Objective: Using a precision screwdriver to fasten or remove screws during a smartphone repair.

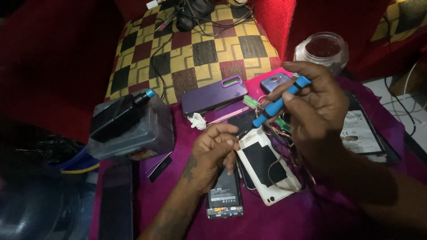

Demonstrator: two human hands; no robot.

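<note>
In the head view, the right hand [318, 104] is clamped on a blue screwdriver [279, 101], pinched between thumb and fingertips, slanting down to the left with its tip just above the white phone back cover [267, 166]. The left hand [213, 153] is curled with its fingers drawn together, pressing down on an opened phone [225, 195] whose battery and circuit board show below the palm; its fingertips touch the edge of the white cover. That cover lies inside-up, with a dark square patch in the middle, just beside the opened phone on the magenta cloth [284, 218] that covers the work surface.

Behind the hands lies a purple phone case [213, 95], and next to it a small blue-grey phone [275, 81] is partly hidden by the right hand's fingers. A green plastic tool [250, 102] and thin tweezers [227, 116] rest between the case and the screwdriver, with a scrap of crumpled white paper [197, 121] near them. To the left stands a grey plastic box [142, 133] with a black bottle [118, 116] lying on top. A clear jar [324, 50] stands at the back right, and a flat battery pack with a white label [358, 133] lies to the right of the right wrist. A checked cushion [195, 49] sits at the far side, carrying tangled black cables [195, 15].
</note>
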